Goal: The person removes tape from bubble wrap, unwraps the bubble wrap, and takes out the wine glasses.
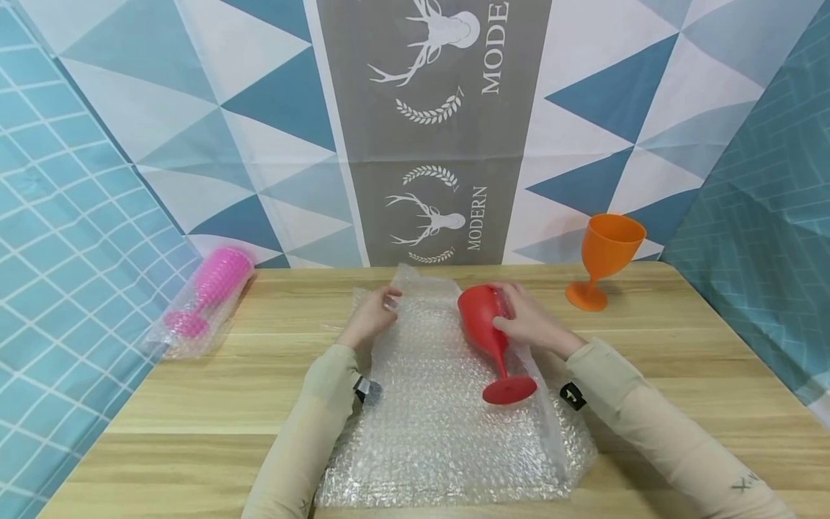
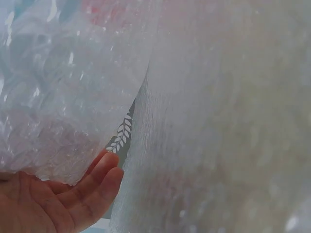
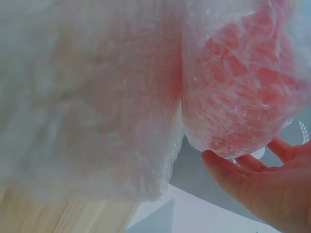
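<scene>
A red plastic goblet (image 1: 481, 317) lies tilted on a sheet of bubble wrap (image 1: 441, 447), its foot toward the near side. My right hand (image 1: 534, 321) grips the goblet's bowl from the right, with a raised edge of the wrap between palm and cup. In the right wrist view the red bowl (image 3: 243, 82) shows through the wrap, the right hand's fingers (image 3: 226, 172) against its lower edge. At the sheet's far left edge, my left hand (image 1: 371, 313) holds the wrap with bent fingers; its thumb is hidden in the left wrist view.
An orange goblet (image 1: 609, 249) stands upright at the back right. A pink goblet (image 1: 217, 277) wrapped in bubble wrap lies at the back left, against the tiled side wall. The wooden table (image 1: 687, 346) ends at a patterned back wall (image 1: 434, 144).
</scene>
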Motion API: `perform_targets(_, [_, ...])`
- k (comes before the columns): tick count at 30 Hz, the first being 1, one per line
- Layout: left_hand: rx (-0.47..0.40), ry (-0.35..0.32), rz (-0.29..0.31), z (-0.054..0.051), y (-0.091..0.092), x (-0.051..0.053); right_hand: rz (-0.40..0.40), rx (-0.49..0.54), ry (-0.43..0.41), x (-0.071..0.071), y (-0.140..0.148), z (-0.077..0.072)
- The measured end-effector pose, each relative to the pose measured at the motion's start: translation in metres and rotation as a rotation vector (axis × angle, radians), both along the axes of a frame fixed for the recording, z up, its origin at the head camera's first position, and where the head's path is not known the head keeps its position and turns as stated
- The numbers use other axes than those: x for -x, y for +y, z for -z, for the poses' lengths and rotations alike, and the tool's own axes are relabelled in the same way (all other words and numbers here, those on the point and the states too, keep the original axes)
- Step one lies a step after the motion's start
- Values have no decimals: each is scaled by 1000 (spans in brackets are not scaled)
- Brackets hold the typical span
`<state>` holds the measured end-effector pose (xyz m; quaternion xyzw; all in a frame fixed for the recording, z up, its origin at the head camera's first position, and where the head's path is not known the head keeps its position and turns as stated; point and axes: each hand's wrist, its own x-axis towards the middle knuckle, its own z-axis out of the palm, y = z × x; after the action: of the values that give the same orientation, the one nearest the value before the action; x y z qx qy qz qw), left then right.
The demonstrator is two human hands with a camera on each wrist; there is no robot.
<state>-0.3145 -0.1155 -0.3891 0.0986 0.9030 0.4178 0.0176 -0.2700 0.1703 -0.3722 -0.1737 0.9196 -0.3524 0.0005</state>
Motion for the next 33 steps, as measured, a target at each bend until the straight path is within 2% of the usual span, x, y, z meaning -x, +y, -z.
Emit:
perform_targets(10, [28, 34, 12, -2, -1, -2, 16, 4, -8, -1, 6, -1])
perform_targets(18, [-8, -7, 12, 0, -3, -2, -10, 28, -5, -1, 12, 2])
perform_targets(25, [63, 34, 30, 1, -5, -1, -8, 38, -24, 1, 19, 6])
perform_targets(33, [72, 35, 36, 0, -5, -1, -9, 62, -40, 1, 22, 8])
